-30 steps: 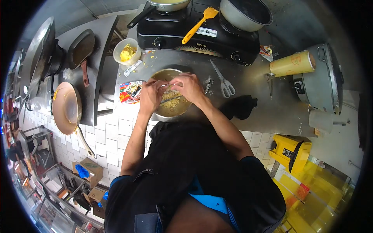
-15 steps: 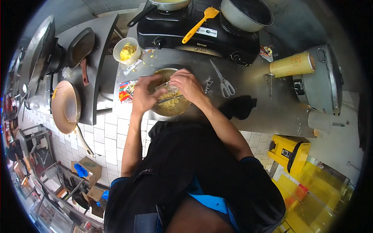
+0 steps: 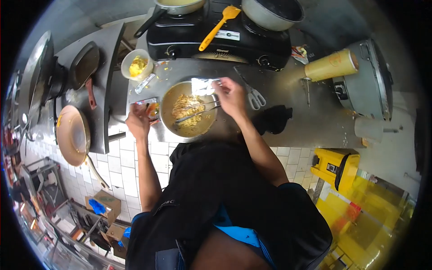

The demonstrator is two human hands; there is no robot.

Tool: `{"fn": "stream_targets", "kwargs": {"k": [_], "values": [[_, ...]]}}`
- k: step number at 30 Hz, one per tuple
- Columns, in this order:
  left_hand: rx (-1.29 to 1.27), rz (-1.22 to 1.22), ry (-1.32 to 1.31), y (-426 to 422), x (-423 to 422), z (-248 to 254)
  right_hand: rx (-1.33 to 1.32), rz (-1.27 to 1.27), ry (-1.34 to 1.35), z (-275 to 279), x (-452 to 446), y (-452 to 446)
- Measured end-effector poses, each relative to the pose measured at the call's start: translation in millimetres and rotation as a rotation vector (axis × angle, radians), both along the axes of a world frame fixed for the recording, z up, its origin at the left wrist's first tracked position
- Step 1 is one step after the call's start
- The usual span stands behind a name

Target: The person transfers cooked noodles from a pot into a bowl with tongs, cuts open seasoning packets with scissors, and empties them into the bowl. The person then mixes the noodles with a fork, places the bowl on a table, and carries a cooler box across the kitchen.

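Note:
A round metal bowl (image 3: 167, 125) holds crumbled noodles (image 3: 185, 104), with metal tongs (image 3: 204, 108) lying across them. My right hand (image 3: 231, 96) pinches a shiny silver packet (image 3: 203, 86) over the bowl's upper right edge. Left of the bowl, my left hand (image 3: 138, 120) is closed at the red and multicoloured wrapper (image 3: 153, 109) on the counter; its fingertips are blurred and appear to grip the wrapper's edge. White-handled scissors (image 3: 256, 100) lie right of the bowl, beside a black cloth (image 3: 273, 119).
Behind the bowl is a black gas stove (image 3: 198, 45) with an orange spatula (image 3: 219, 28), a pan (image 3: 182, 6) and a pot (image 3: 273, 15). A tub of yellow food (image 3: 137, 65) stands at the upper left. A yellow roll (image 3: 332, 65) and large lidded cooker (image 3: 364, 85) are right.
My hands have separated: the left moved out to the wrapper, the right moved right with the silver packet. The bowl's contents and tongs are now uncovered. The whole view has shifted slightly.

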State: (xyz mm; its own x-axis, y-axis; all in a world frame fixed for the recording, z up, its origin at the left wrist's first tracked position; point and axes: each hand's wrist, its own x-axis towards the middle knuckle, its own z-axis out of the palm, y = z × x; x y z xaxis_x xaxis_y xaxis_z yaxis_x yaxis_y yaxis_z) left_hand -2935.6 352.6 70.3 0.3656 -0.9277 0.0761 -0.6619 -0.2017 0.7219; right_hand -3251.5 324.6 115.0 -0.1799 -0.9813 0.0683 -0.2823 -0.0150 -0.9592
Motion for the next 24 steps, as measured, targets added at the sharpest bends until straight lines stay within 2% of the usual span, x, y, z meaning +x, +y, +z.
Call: {"fn": "stream_targets", "kwargs": {"k": [1, 2, 5, 6, 7, 8, 9, 10, 12, 13, 14, 16, 17, 18, 19, 21, 24], "values": [[-0.192, -0.046, 0.142, -2.4, 9.0, -2.8, 0.094, -0.045, -0.094, 5.4, -16.6, 4.5], [-0.384, -0.085, 0.286, -3.7, 16.1, -7.0, 0.087, -0.089, -0.194, -22.1, -35.8, 4.9], [-0.217, 0.044, 0.820, 0.3, 2.7, 59.5, 0.140, -0.151, -0.167, -40.8, -62.8, 15.2], [-0.165, 0.015, 1.134, -2.3, 5.3, 67.6, 0.224, -0.088, 0.065, -41.8, -65.7, 18.3], [-0.167, -0.037, 1.334, -3.3, 2.3, 74.4, 0.306, -0.025, 0.294, -42.1, -68.2, 21.5], [-0.170, -0.093, 1.533, -4.9, -2.0, 81.1, 0.304, -0.034, 0.294, -44.2, -71.4, 24.8], [-0.132, -0.337, 1.698, -3.6, 8.7, 70.6, 0.147, -0.139, 0.428, -49.0, -75.7, 28.8], [-0.132, -0.346, 1.698, -2.5, 0.5, 78.7, -0.013, -0.243, 0.561, -53.4, -81.5, 31.3], [-0.143, -0.331, 1.875, 3.5, -17.4, 89.8, 0.038, -0.280, 0.655, -57.2, -103.6, 40.3], [-0.112, -0.478, 2.073, 0.8, -21.7, 85.6, 0.110, -0.275, 0.832, -59.6, -111.2, 47.4], [-0.056, -0.530, 2.079, 1.4, -27.8, 81.9, 0.185, -0.269, 1.008, -62.5, -118.2, 53.6], [-0.032, -0.390, 1.884, 2.2, -45.9, 75.0, 0.193, -0.185, 1.021, -58.6, -126.0, 54.8], [0.044, -0.263, 1.897, 1.9, -54.4, 75.9, 0.268, -0.131, 1.048, -51.5, -126.7, 53.1], [0.080, -0.364, 2.058, -0.8, -55.8, 61.0, 0.341, -0.073, 1.072, -42.2, -124.2, 50.5], [0.090, -0.304, 2.045, -0.1, -67.4, 74.9, 0.332, -0.065, 1.067, -32.8, -121.9, 47.6], [0.088, -0.276, 2.022, -0.5, -87.3, 86.0, 0.542, 0.091, 1.014, -17.9, -121.4, 44.3], [0.088, -0.250, 1.974, -2.2, -101.3, 98.7, 0.482, 0.028, 0.917, -30.1, -138.5, 49.7]]}}
